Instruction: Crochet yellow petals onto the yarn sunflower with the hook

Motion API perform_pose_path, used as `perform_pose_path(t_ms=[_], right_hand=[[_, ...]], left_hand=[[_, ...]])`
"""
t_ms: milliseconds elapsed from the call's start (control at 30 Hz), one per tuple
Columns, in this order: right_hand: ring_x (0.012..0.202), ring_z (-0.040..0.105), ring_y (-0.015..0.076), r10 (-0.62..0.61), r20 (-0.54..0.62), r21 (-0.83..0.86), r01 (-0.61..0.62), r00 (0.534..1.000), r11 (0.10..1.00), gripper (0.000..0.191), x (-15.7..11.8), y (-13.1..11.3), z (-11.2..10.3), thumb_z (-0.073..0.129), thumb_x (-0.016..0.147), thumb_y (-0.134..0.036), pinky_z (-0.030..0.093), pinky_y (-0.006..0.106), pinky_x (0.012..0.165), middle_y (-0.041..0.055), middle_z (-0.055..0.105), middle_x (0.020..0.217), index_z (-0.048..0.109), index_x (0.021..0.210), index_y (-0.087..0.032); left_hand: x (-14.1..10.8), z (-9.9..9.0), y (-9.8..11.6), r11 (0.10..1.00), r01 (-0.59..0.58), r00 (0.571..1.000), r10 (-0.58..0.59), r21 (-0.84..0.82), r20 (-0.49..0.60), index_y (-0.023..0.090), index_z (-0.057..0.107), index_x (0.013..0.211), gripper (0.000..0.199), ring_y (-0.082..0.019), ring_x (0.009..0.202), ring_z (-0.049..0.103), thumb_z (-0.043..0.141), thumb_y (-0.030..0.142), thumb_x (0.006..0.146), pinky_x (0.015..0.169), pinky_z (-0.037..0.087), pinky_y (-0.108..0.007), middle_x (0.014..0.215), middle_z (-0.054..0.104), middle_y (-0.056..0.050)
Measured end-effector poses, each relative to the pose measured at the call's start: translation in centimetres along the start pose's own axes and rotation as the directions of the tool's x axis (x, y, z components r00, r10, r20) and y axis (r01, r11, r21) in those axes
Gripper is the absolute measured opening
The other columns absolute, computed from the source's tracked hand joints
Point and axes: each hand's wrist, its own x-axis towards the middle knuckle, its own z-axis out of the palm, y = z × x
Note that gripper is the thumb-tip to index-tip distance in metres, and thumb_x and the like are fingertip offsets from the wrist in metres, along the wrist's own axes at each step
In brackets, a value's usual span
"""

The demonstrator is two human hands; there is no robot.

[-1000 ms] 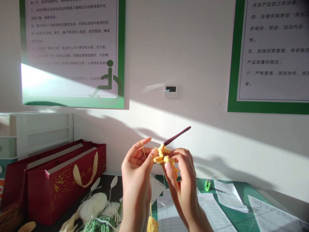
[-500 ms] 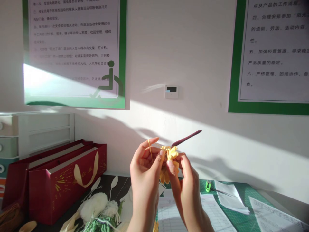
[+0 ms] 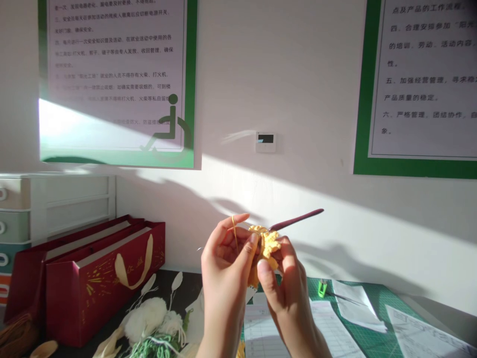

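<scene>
A small yellow crochet piece [image 3: 270, 243] with ruffled, petal-like edges is held up between my two hands. My left hand [image 3: 228, 253] pinches its left side between thumb and fingers, with yellow yarn [image 3: 234, 228] looped over the raised index finger. On the other side, my right hand [image 3: 285, 271] grips the piece's right edge, thumb in front and fingers behind. A dark red crochet hook [image 3: 298, 219] sticks out up and to the right from behind the piece; its tip is hidden. No finger visibly wraps its handle.
Red gift bags [image 3: 108, 278] stand at left before a drawer unit [image 3: 72, 199]. White and green yarn [image 3: 149, 318] lies front left. Printed sheets [image 3: 331, 328] and a green clip-like object [image 3: 322, 288] lie on the green cutting mat [image 3: 372, 293]. A wall rises behind.
The crochet hook has swung lower and shifted right. The yellow piece has turned in my fingers, and my right thumb has moved down its front. The view has shifted slightly.
</scene>
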Motion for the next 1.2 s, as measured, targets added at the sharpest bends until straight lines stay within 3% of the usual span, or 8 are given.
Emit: perform_pose_path(t_ms=[133,267,367,533,733,900,1033,1200], right_hand=[[0.06,0.071,0.0188,0.11,-0.103,0.037,-0.107,0.989,0.994,0.029,0.4,-0.1,0.1,0.053,0.103,-0.043,0.059,0.027,0.054,0.0049,0.074,0.072,0.065,0.088,-0.021],[0.08,0.079,0.0249,0.22,-0.133,0.2,-0.192,0.966,0.961,0.034,0.3,0.0,0.4,0.059,0.099,-0.053,0.065,0.034,0.068,0.01,0.081,0.091,0.07,0.104,-0.021],[0.086,0.08,0.0261,0.333,0.009,0.386,-0.311,0.943,0.869,0.04,0.3,-0.3,0.9,0.058,0.098,-0.057,0.065,0.037,0.072,0.0097,0.082,0.099,0.071,0.114,-0.024],[0.09,0.078,0.0266,0.297,0.288,0.544,-0.411,0.91,0.731,0.033,0.9,-1.3,1.0,0.057,0.101,-0.05,0.064,0.04,0.077,0.0078,0.081,0.096,0.074,0.113,-0.024],[0.1,0.077,0.0252,0.404,0.475,0.705,-0.613,0.782,0.357,0.02,1.7,-1.6,-0.5,0.076,0.091,-0.035,0.061,0.038,0.09,0.0049,0.081,0.104,0.075,0.11,-0.028],[0.101,0.077,0.0254,0.403,0.582,0.689,-0.691,0.706,0.216,0.032,2.2,-0.6,-1.1,0.085,0.082,-0.025,0.06,0.04,0.093,0.0026,0.082,0.102,0.073,0.112,-0.03],[0.103,0.076,0.0262,0.405,0.554,0.708,-0.667,0.728,0.23,0.027,2.2,-0.7,-1.4,0.081,0.086,-0.035,0.059,0.042,0.096,0.0043,0.081,0.106,0.074,0.111,-0.029],[0.106,0.074,0.0258,0.42,0.441,0.714,-0.594,0.793,0.372,0.022,1.8,-1.7,-1.4,0.071,0.094,-0.046,0.058,0.04,0.093,0.0058,0.079,0.11,0.074,0.107,-0.028]], left_hand=[[-0.3,0.4,-0.2,1.0,-0.005,1.0,0.006,-0.025,0.019,0.018,0.077,0.104,0.028,-0.012,0.064,0.063,0.086,0.014,0.079,0.062,0.054,-0.019,0.069,0.07,0.002],[0.0,0.1,-0.1,0.998,0.002,0.999,0.0,-0.063,0.038,0.018,0.077,0.106,0.03,-0.011,0.063,0.064,0.087,0.012,0.078,0.063,0.054,-0.019,0.07,0.07,0.002],[0.2,-0.4,0.0,0.997,0.005,0.999,-0.001,-0.071,0.047,0.018,0.077,0.107,0.032,-0.011,0.062,0.063,0.088,0.013,0.078,0.06,0.053,-0.018,0.07,0.07,0.001],[0.4,-1.1,0.5,0.999,0.001,0.997,0.002,-0.046,0.071,0.018,0.076,0.109,0.033,-0.011,0.062,0.063,0.089,0.016,0.079,0.059,0.052,-0.018,0.071,0.07,0.001],[0.4,-1.1,0.8,1.0,0.018,0.994,-0.016,-0.02,0.106,0.017,0.075,0.11,0.033,-0.012,0.063,0.063,0.088,0.017,0.08,0.058,0.052,-0.018,0.069,0.07,0.001],[0.0,-0.7,0.8,1.0,0.019,0.994,-0.018,-0.015,0.104,0.016,0.075,0.108,0.031,-0.011,0.061,0.062,0.087,0.015,0.08,0.057,0.051,-0.018,0.069,0.069,0.001],[0.0,-0.5,0.5,1.0,0.016,0.996,-0.014,-0.019,0.091,0.016,0.075,0.108,0.031,-0.011,0.061,0.062,0.086,0.014,0.08,0.058,0.051,-0.017,0.068,0.068,0.002],[-0.2,-0.2,0.0,1.0,0.028,0.993,-0.026,-0.014,0.118,0.017,0.075,0.108,0.031,-0.011,0.061,0.063,0.086,0.014,0.08,0.059,0.053,-0.019,0.069,0.069,0.002]])
